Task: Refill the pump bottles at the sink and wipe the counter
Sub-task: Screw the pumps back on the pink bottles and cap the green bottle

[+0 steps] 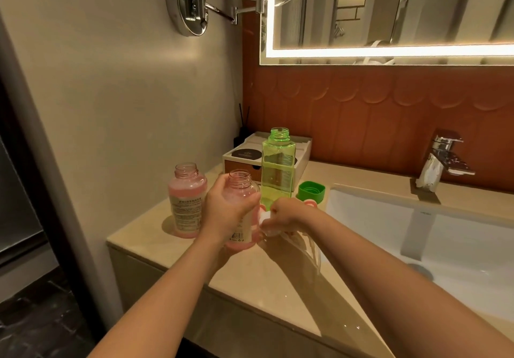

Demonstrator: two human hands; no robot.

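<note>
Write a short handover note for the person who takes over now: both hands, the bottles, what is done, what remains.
Left hand: grips the front pink bottle, neck open.
Right hand: holds a white pump head beside that bottle, tube hanging below.
Second pink bottle: stands open on the counter, to the left.
Green bottle: stands open behind; green cap lies next to it, inside up.
Done: all three bottles are open.
Left: probably fit the pumps, close the green bottle, wipe the counter. No cloth is in view.
</note>
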